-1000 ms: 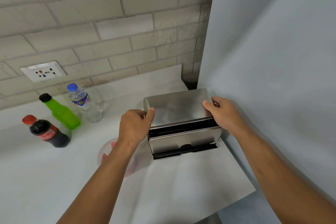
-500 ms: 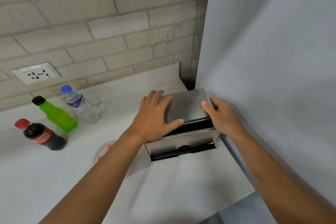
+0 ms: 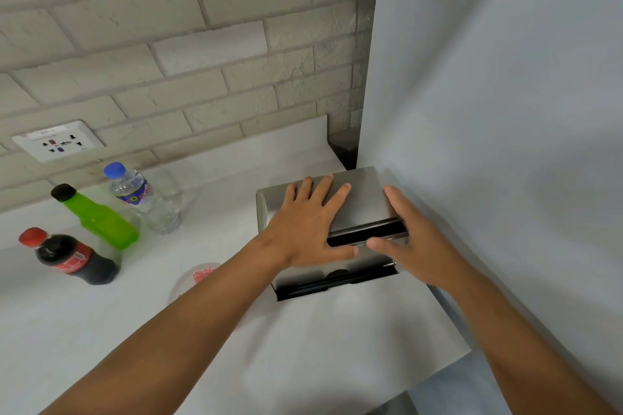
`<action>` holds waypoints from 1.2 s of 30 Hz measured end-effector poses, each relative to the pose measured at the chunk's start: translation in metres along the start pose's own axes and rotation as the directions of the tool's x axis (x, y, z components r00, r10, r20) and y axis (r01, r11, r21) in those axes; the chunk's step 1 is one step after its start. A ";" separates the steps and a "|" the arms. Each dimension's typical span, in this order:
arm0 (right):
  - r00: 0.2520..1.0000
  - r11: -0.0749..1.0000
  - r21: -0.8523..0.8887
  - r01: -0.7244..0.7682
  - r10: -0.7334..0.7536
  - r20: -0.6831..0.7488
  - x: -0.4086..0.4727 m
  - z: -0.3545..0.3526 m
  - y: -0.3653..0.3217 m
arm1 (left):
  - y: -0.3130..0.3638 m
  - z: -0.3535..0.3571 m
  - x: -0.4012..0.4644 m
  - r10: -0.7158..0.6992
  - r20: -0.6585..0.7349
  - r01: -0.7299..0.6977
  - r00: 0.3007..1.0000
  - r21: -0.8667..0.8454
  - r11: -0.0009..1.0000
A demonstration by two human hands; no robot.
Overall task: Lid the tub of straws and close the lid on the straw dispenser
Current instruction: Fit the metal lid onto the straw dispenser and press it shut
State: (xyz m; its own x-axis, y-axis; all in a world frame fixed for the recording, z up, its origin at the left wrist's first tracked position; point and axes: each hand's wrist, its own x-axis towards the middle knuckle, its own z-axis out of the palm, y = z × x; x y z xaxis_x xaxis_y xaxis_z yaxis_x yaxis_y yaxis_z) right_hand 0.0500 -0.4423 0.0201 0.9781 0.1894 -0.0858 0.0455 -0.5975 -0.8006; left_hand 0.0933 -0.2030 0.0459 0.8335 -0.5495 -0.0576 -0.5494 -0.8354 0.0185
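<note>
A stainless-steel straw dispenser (image 3: 362, 261) stands on the white counter (image 3: 320, 344) against the grey panel on the right. Its lid (image 3: 362, 204) lies nearly flat, with a dark gap left along its front edge. My left hand (image 3: 308, 226) rests flat on the lid with fingers spread. My right hand (image 3: 406, 239) grips the lid's right end, thumb across the front below the gap. A clear tub (image 3: 195, 278) with red straws inside sits left of the dispenser, mostly hidden behind my left forearm.
Three bottles stand at the left: a dark cola bottle (image 3: 72, 258), a green bottle (image 3: 97, 217) and a clear water bottle (image 3: 145, 200). A wall socket (image 3: 57, 141) is set in the brick wall. The counter ends at the lower right edge (image 3: 448, 365).
My left hand has gone from gripping the lid's left end to lying flat on top. The lid has come down and the gap is narrower. My right thumb has shifted onto the front.
</note>
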 end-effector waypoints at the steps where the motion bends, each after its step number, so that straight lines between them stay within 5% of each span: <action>1: 1.000 1.000 0.009 0.021 -0.021 -0.005 -0.003 0.000 0.004 | 0.001 0.000 0.000 -0.001 0.005 0.001 1.000 0.001 1.000; 19: 0.963 0.991 0.094 0.096 -0.069 -0.262 -0.023 0.013 0.013 | 0.011 0.005 -0.011 0.006 -0.032 -0.004 0.999 0.040 0.999; 36: 0.913 0.979 -0.019 0.205 -0.198 -0.356 -0.026 0.022 0.019 | 0.024 0.014 -0.016 0.078 -0.039 -0.075 0.996 0.057 0.996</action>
State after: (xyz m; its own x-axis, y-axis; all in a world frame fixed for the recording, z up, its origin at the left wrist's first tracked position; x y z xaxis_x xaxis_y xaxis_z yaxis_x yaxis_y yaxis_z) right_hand 0.0214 -0.4418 -0.0061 0.9566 0.0136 0.2912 0.2484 -0.5606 -0.7900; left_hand 0.0662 -0.2139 0.0336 0.7900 -0.6128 -0.0169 -0.6130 -0.7893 -0.0342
